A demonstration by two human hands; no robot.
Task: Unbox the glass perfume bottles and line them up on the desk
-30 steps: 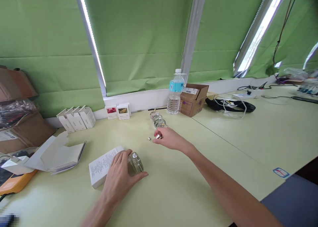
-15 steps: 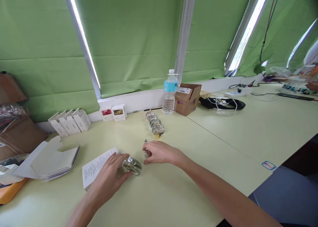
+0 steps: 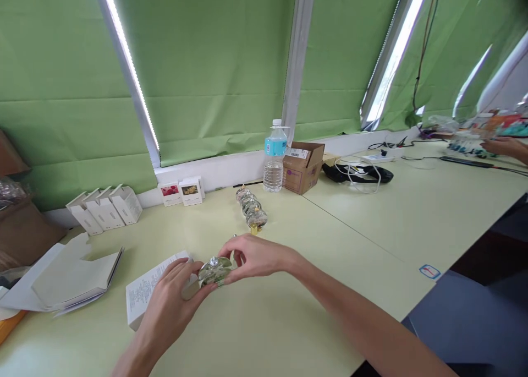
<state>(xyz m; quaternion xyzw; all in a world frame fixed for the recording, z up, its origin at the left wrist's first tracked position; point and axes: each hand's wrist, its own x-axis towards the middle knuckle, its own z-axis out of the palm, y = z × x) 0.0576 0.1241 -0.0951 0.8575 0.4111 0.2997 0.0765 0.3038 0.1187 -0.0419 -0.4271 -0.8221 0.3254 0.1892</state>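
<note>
A round clear glass bottle (image 3: 215, 271) with a silver top lies between my two hands. My left hand (image 3: 177, 294) grips its left side, thumb below and fingers above. My right hand (image 3: 253, 257) is at the bottle's right edge, thumb and fingers curled together; what lies between them is mostly hidden. Under and beside my left hand rests a white printed box (image 3: 144, 289). Farther back, several similar round glass bottles (image 3: 249, 205) stand in a row, with a small gold cap (image 3: 254, 229) at the near end.
White cartons (image 3: 105, 209) and small picture boxes (image 3: 181, 192) line the wall. A water bottle (image 3: 275, 157), a cardboard box (image 3: 303, 168) and a black strap with cables (image 3: 357, 173) stand farther right. Opened white packaging (image 3: 78, 272) lies left. Another person's hand (image 3: 505, 147) is at far right.
My right hand has moved left to the glass bottle's edge. The bottle has turned a little in my left hand. The view has shifted slightly right, and the other person's hand shows more.
</note>
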